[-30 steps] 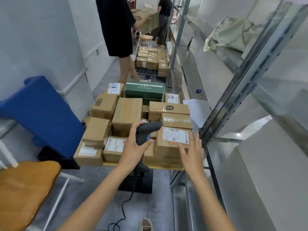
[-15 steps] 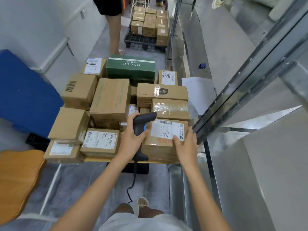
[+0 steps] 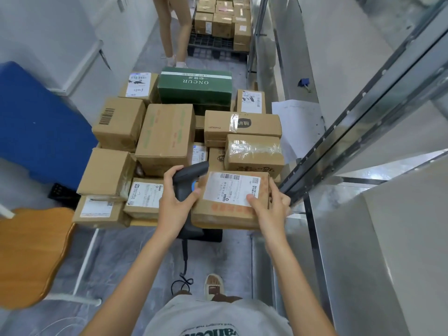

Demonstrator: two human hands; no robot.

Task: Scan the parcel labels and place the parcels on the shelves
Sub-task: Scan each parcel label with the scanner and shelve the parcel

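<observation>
Parcel [image 3: 230,202] pinched by right hand [image 3: 271,209] fingers [image 3: 278,190] at its right edge.

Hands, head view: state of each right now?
Left hand: fingers curled round the barcode scanner, holding it.
Right hand: gripping the labelled parcel at its right edge.

1. Both forearms were bare from the bottom edge of the view to the wrists; no sleeve showed on either.
2. The left hand [image 3: 175,206] and the right hand [image 3: 271,207] were bare: no gloves, rings, watch or wristband visible.
3. A pale grey-white garment [image 3: 218,318] covered the body at the bottom edge, with dark printed lettering, cut off by the edge and not legible.
4. One shoe [image 3: 213,286] showed below: light upper, brown patch on the top.
</observation>
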